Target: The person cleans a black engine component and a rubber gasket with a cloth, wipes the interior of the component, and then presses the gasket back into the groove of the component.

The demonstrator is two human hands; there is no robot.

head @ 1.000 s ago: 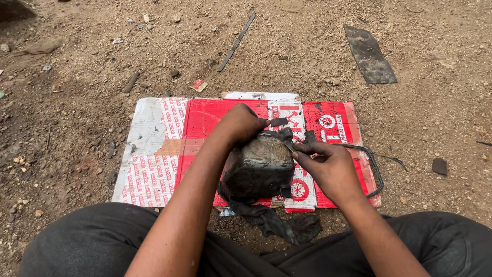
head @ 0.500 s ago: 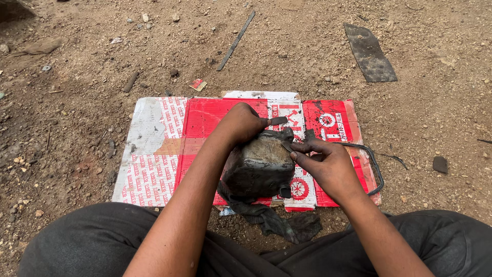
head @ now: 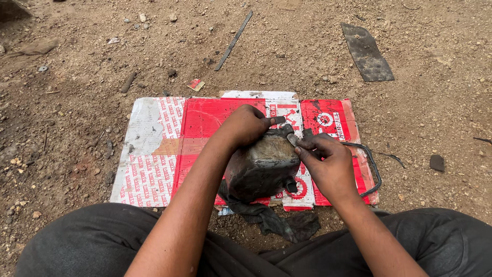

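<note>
- Your fingers on the left hand point(head: 247, 124) wrap over the top far edge of the grimy dark block point(head: 262, 166), gripping it closed.
- Your right hand point(head: 328, 165) pinches a small grey tool point(head: 292, 139) narrowly, its tip touching the block's upper right corner.
- That block sits on the red and white cardboard sheet point(head: 164, 149), right of its middle.
- Beside your right hand, at 3 o'clock, a dark curved strap point(head: 373, 166) lies on the cardboard.
- At 6 o'clock from the block, a dark rag point(head: 279, 223) rests on the dirt.
- At 1 o'clock, well apart, lies a flat dark metal plate point(head: 366, 51).
</note>
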